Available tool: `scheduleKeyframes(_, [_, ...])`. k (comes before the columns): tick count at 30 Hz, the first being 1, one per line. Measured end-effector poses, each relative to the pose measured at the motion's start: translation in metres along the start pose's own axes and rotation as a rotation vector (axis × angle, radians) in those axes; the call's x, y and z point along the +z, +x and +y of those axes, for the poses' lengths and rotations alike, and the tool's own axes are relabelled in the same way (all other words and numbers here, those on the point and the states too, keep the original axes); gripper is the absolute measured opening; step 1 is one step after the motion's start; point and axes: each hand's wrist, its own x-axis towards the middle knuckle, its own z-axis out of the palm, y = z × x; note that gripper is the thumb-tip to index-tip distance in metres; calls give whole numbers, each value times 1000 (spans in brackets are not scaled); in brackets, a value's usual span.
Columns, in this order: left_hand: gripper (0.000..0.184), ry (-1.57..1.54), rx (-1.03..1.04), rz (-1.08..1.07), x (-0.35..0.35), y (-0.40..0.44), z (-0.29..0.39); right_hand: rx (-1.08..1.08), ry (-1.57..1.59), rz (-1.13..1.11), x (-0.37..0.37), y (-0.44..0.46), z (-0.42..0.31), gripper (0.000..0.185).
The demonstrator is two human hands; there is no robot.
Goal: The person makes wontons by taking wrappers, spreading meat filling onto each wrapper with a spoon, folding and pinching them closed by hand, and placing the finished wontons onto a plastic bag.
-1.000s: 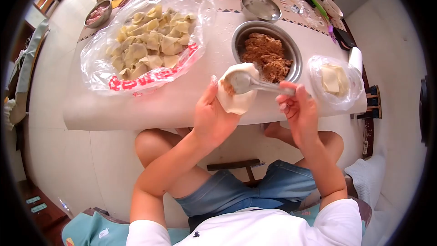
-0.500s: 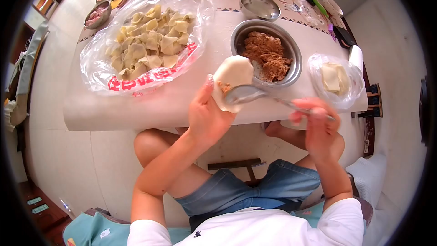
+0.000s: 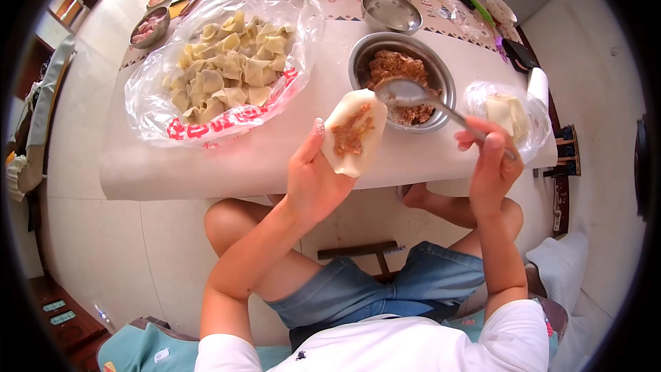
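Observation:
On the fingers of my left hand lies a wonton wrapper, its thumb along the left edge. Meat filling is smeared along the wrapper's middle. My right hand grips a metal spoon by its handle. The spoon's bowl is raised over the near left part of a steel bowl, just above the wrapper and apart from it. Inside the bowl sits brown minced meat, partly hidden by the spoon.
A plastic bag full of folded wontons lies left. At the right is a bag of wrappers. A small metal bowl stands behind the meat bowl, and another bowl sits far left. The table's near edge runs above my knees.
The spoon has lifted off the wrapper and moved up and right toward the meat bowl. The filling on the wrapper now shows as a long smear. My left hand stays nearly in place.

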Motion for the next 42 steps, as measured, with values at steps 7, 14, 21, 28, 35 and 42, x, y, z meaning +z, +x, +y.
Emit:
scheduleKeyframes(7, [53, 6, 24, 59, 4, 1, -1, 198, 129, -19, 1, 7, -6, 38])
scheduleKeyframes(14, [55, -96, -27, -147, -5, -1, -2, 97, 128, -123, 27, -14, -2, 33])
scheduleKeyframes(21, [53, -18, 23, 28, 0, -1, 0, 337, 317, 159, 13, 1, 25, 38])
scheduleKeyframes(28, [51, -49, 63, 68, 1, 0, 2, -87, -657, -176, -1, 15, 39, 36])
scheduleKeyframes(35, [48, -50, -4, 25, 1, 1, -5, -414, -763, -439, 29, 0, -11, 60])
scheduleKeyframes(42, [51, -4, -18, -27, 6, -3, -4, -557, -763, -408, 60, -26, 9, 35])
